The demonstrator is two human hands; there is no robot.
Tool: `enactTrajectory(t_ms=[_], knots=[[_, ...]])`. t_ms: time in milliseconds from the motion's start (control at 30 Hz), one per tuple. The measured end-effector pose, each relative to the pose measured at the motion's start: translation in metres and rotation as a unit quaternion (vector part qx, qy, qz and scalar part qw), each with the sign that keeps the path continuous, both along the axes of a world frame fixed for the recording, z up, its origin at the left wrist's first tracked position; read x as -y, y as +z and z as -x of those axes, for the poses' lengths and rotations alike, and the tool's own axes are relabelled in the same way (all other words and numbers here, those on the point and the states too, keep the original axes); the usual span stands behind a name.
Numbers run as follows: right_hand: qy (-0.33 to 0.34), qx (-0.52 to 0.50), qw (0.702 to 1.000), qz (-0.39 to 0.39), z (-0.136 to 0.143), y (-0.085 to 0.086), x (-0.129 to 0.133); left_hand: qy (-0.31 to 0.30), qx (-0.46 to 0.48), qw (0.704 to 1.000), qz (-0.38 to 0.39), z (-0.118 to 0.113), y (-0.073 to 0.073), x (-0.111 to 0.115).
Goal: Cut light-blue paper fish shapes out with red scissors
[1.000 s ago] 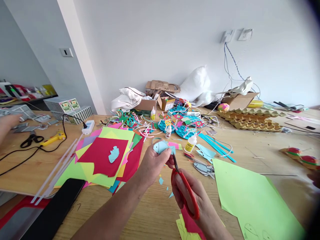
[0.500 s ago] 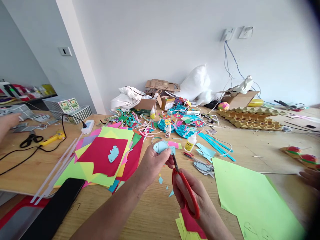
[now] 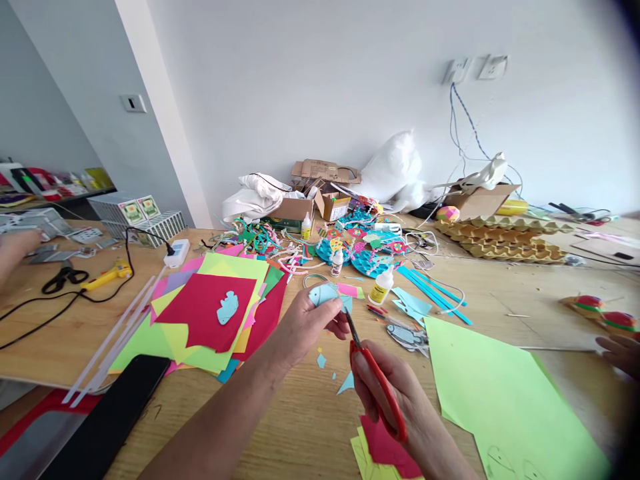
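Note:
A light blue paper fish point(image 3: 324, 294) is pinched between the thumb and fingers of my left hand point(image 3: 311, 321), near the middle of the view. My right hand point(image 3: 387, 383) grips red-handled scissors point(image 3: 383, 393), whose blade tips reach the tail end of the fish. Small blue scraps point(image 3: 346, 383) lie on the wooden table point(image 3: 280, 427) below my hands. Another blue fish cutout point(image 3: 227, 308) rests on red paper point(image 3: 200, 313) in a coloured stack to the left.
A glue bottle point(image 3: 381, 287) stands just beyond my hands. Green paper point(image 3: 500, 393) lies at right, a black phone point(image 3: 110, 413) at left. Other people's hands show at the left edge point(image 3: 17, 250) and right edge point(image 3: 620, 353). Egg trays point(image 3: 505, 237) sit behind.
The scissors and my right hand have shifted slightly right and down. A blue scrap below them shows more fully. The fish has tilted a little in my left hand.

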State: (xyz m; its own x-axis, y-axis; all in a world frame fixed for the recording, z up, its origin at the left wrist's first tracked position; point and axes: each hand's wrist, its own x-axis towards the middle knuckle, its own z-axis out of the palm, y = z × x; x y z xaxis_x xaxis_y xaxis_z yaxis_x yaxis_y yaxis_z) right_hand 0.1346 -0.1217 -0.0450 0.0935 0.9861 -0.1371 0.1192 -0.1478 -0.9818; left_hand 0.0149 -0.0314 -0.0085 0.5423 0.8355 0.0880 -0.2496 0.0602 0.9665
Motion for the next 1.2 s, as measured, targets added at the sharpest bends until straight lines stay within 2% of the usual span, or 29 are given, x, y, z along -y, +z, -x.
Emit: enactTrajectory(t_ms=[333,500,833,1067,1200], knots=[[-0.002,0.012,1.000,0.004,-0.003,-0.001,0.003,-0.026,-0.011,1.000,0.004,0.001,-0.001,-0.003],[0.005,0.025,1.000,0.012,-0.005,-0.003,0.003,-0.034,-0.037,0.998,-0.031,0.006,0.000,-0.008],[0.015,0.042,0.999,0.028,-0.001,0.013,0.003,-0.054,-0.051,0.995,-0.060,0.013,0.003,-0.009],[0.026,0.042,0.999,0.020,-0.003,0.004,0.004,-0.065,-0.054,0.995,-0.058,0.012,0.002,-0.010],[0.017,0.061,0.998,0.026,-0.003,0.005,0.003,-0.065,-0.050,0.995,-0.051,0.011,0.002,-0.010]])
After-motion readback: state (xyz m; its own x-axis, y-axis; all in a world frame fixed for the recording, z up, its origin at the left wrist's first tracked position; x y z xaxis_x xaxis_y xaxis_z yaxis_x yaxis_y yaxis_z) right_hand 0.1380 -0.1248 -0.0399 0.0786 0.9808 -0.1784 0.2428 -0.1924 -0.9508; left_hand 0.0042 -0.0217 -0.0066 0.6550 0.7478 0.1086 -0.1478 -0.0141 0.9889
